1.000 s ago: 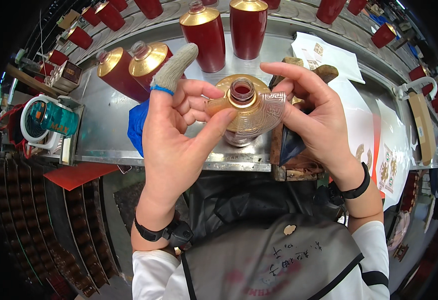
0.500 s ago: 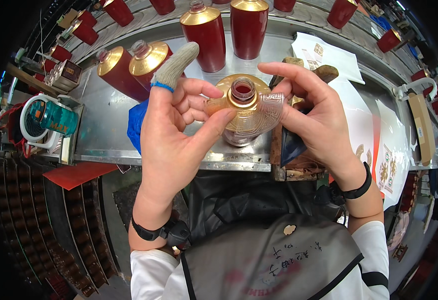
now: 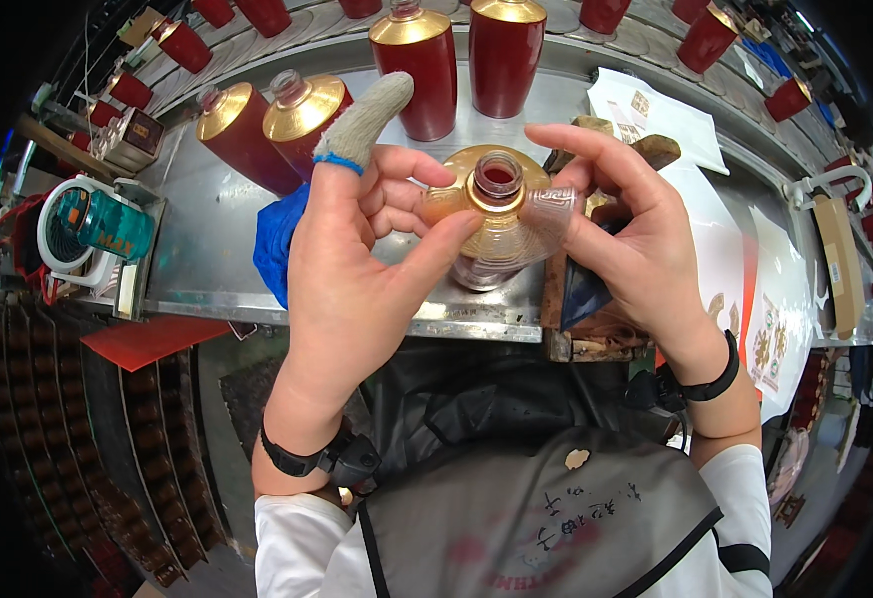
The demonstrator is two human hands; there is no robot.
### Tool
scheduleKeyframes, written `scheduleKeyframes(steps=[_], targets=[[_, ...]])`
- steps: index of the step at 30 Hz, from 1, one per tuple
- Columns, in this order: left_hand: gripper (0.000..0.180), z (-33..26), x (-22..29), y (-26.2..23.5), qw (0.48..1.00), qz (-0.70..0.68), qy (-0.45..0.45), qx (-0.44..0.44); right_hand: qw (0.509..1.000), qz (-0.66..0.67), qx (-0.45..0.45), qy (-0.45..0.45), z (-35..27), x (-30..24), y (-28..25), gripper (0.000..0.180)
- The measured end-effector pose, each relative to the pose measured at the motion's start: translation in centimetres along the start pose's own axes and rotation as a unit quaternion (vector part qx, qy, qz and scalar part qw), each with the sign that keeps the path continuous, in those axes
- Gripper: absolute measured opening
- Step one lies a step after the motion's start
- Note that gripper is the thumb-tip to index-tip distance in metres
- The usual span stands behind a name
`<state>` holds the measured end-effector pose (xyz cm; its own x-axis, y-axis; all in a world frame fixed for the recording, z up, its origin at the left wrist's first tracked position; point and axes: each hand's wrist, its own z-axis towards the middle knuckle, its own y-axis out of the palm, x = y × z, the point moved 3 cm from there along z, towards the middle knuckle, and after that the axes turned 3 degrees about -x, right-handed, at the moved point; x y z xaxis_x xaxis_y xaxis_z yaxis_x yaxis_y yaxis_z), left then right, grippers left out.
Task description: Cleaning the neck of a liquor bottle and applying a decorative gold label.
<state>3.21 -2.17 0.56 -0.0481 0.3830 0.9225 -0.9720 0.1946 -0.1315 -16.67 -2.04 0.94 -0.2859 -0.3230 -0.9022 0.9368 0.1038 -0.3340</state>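
- The left hand [image 3: 352,259] is raised over the metal bench [image 3: 207,254], its thumb and curled fingers pinching the left edge of a clear plastic sleeve [image 3: 516,224] that sits around the neck of a bottle [image 3: 496,184]. Its forefinger sticks up free, capped by a grey fabric finger cot [image 3: 372,118] with a blue band at the base.
- The right hand [image 3: 636,244] mirrors it from the other side, fingertips gripping the sleeve's right edge, so the film is held taut between the two hands.
- The bottle stands upright on the bench just in front of the person's dark apron [image 3: 516,498], its long axis running straight toward the camera; we look down into its open red mouth inside a gold collar.
- The bottle lies between the hands, directly below the fingertips; both hands are about equally near, one to each side of the neck.
- Behind it stand red bottles with gold shoulders [image 3: 297,115], a pair just beyond the left hand and more further back.
- A blue cloth [image 3: 277,239] lies at the left wrist's side, a coil of tape on a holder [image 3: 88,234] further left, and printed sheets [image 3: 656,115] to the right.
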Motion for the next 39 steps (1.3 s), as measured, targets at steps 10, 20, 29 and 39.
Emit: scheduleKeyframes(steps=[10, 20, 29, 39], targets=[[0.058, -0.2, -2.2, -1.1, 0.999, -0.022, -0.040, 0.025, 0.995, 0.068, -0.028, 0.062, 0.3, 0.8, -0.2, 0.046], [0.061, -0.5, -4.6, 2.3, 0.975, -0.191, -0.115, -0.013, 0.989, 0.099, -0.056, 0.090, -0.3, 1.8, -2.0, 0.048], [0.051, -0.3, -1.2, 9.0, 0.960, -0.259, -0.111, 0.006, 0.991, 0.065, -0.106, 0.050, -2.7, 0.9, -8.0, 0.057], [0.042, -0.7, -1.8, 9.9, 0.962, -0.244, -0.111, 0.042, 0.989, 0.098, -0.105, 0.027, -3.3, 2.2, -8.2, 0.055]])
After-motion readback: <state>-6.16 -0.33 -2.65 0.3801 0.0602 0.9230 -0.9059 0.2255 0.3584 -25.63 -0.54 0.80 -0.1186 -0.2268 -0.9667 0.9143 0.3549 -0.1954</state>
